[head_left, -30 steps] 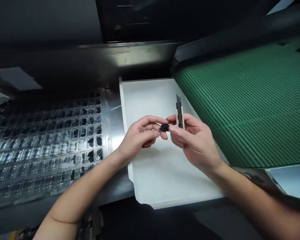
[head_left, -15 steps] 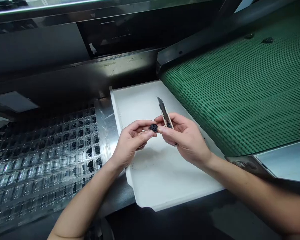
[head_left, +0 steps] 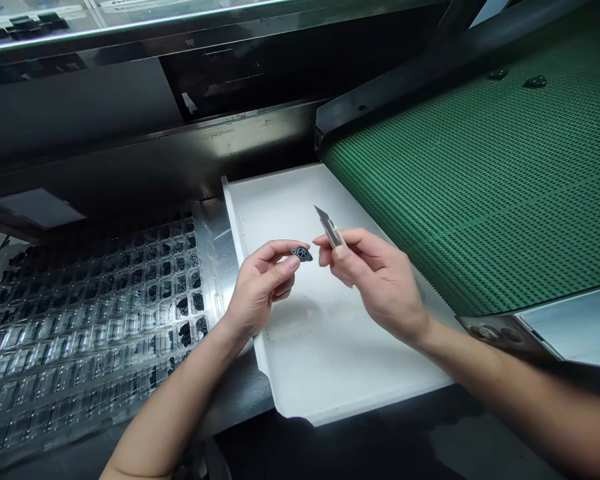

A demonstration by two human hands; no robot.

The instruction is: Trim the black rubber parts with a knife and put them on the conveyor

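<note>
My left hand (head_left: 264,283) pinches a small black round part (head_left: 301,253) between thumb and forefinger, above the white tray (head_left: 330,360). My right hand (head_left: 375,280) is closed round a utility knife (head_left: 329,227), whose grey blade points up and to the left. A small gap separates the blade hand from the black part. Both hands hover over the middle of the tray.
A clear blister tray (head_left: 80,320) with several pockets, some holding black parts, lies at the left. A green ribbed conveyor belt (head_left: 480,173) slopes along the right, with two black parts (head_left: 535,81) far up it. Dark machine housing (head_left: 130,100) stands behind.
My hands have drawn slightly apart: the right hand with the knife moved right and off the black part, which the left hand alone now holds. The view tilted up a little.
</note>
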